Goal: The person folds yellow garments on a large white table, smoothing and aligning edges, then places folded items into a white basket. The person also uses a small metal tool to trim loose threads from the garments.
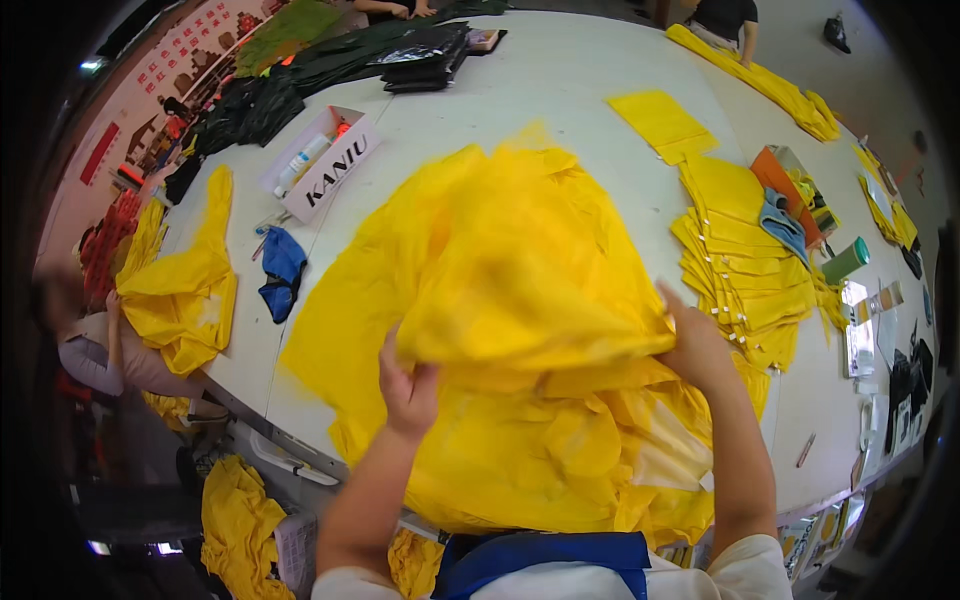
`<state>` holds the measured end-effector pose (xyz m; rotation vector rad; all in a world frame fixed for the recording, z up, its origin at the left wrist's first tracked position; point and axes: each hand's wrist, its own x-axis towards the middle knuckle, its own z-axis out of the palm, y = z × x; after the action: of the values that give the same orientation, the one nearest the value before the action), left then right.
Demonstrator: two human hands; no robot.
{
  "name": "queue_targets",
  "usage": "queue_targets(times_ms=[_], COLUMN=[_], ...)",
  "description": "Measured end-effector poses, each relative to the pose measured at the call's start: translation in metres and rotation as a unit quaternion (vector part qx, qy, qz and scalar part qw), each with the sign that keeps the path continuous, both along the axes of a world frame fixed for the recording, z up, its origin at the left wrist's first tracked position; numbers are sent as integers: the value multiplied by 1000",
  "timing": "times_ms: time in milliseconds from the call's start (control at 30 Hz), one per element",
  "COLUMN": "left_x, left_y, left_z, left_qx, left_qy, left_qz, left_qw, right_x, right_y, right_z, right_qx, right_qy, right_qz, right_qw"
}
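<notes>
Holding: left grip and right grip each clamped on an edge of the yellow fabric, well apart.
Yellow fabric: raised above the near middle of the table, motion-blurred; loose yellow cloth lies beneath, and whether both are one piece cannot be told.
Right side: yellow stack near the right grip; orange box beyond.
Left side: blue item, white box.
Snag risk: a wide swing rightward could knock the stack askew.
Crease risk: uneven pull between grips could fold layers crookedly.
Slip risk: cloth bunched at the near edge could slide off under its weight.
</notes>
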<state>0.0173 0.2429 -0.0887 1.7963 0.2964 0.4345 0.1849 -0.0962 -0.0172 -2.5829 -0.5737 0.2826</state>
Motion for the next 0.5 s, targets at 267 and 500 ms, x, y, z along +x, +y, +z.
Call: queue_targets(times_ms=[267,500], left_x=[-141,-64], left_y=[-2,2], left_z=[-18,7], left_qx=[-242,202], left_qy=[16,271], left_qz=[326,90], left_qw=[914,937], right_x=[-137,-217], right_y=[-4,-19], right_z=[7,-32], right_qx=[-110,-158], right_qy=[74,22], right_qz=[382,417], right_qw=[915,895])
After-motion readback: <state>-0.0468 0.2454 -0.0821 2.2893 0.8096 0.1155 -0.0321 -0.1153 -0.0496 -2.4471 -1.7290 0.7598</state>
